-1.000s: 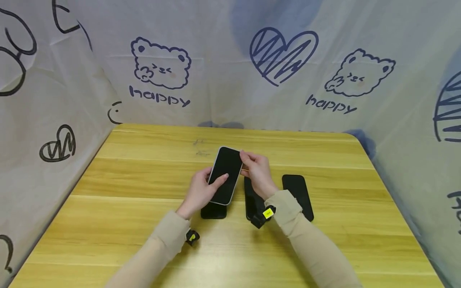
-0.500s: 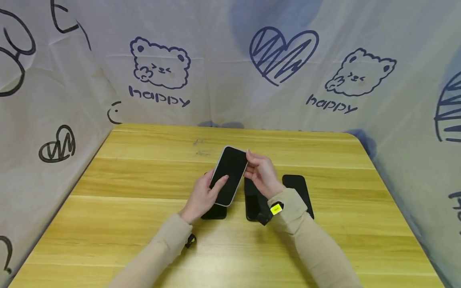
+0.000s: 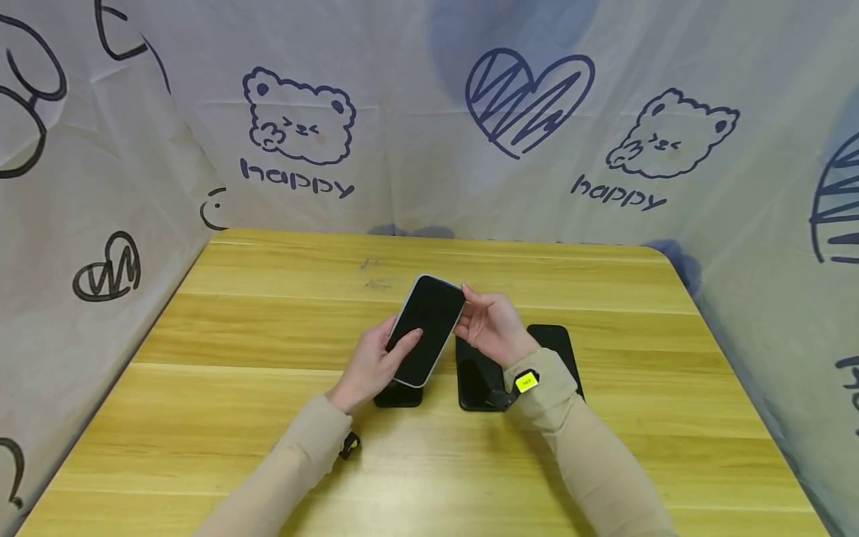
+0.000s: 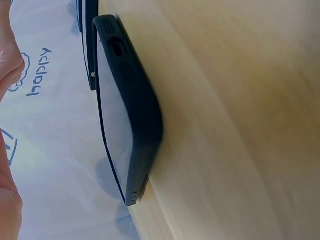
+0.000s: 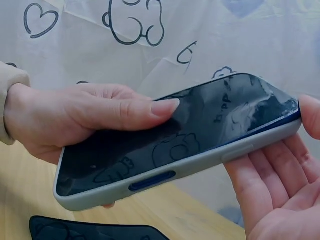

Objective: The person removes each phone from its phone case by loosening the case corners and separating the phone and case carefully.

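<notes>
A smartphone (image 3: pixel 432 313) in a light grey phone case (image 5: pixel 200 162) is held up over the table, screen up and tilted. My left hand (image 3: pixel 372 365) grips its lower left side, thumb lying on the screen. At the far right corner, my right hand (image 3: pixel 493 326) has its thumb on the corner and its fingers curled beneath the case. In the right wrist view a strip of the phone's blue side shows above the case edge near that thumb. Below the held phone lies a dark-cased phone (image 4: pixel 145 110), partly hidden in the head view.
Two more black phones lie to the right: one phone (image 3: pixel 478 384) under the right wrist, another phone (image 3: pixel 553 341) partly behind the sleeve. The wooden table (image 3: pixel 235 418) meets a white cloth (image 3: pixel 403 127) with drawings at back and sides.
The held phone has shifted slightly right and tilted further clockwise. My right hand has moved a little to the right with its corner; the left hand keeps its grip.
</notes>
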The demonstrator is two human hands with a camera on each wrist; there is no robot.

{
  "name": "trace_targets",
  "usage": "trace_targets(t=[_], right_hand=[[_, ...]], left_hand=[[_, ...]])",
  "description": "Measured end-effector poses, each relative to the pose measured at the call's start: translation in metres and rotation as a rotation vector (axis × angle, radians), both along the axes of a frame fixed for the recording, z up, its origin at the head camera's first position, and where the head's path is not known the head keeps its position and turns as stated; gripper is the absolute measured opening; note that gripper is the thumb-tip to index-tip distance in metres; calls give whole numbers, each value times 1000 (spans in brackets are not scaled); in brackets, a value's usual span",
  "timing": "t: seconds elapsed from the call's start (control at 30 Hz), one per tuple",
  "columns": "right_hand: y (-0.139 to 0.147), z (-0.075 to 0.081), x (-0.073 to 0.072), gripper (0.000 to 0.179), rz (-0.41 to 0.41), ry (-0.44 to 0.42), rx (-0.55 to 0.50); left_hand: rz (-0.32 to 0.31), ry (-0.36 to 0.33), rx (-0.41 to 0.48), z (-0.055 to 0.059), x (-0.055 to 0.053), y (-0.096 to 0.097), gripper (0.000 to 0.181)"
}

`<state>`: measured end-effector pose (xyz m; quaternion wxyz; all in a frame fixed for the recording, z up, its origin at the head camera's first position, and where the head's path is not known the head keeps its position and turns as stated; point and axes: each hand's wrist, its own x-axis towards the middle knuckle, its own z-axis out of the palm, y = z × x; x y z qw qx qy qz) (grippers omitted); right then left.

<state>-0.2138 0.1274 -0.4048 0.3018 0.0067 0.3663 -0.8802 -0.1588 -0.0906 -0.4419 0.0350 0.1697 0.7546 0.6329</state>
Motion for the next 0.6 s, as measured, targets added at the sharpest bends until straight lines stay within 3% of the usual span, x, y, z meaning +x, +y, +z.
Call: trace_targets(t=[0.33,0.6], right_hand=[[0,-4,0,43,10,-16,-24],[-1,-5,-1,42,-16,-73,-98]], left_hand=[[-43,-51,31,-2,-2,-3,32],[-72,-16,66,2,-2,8,31]])
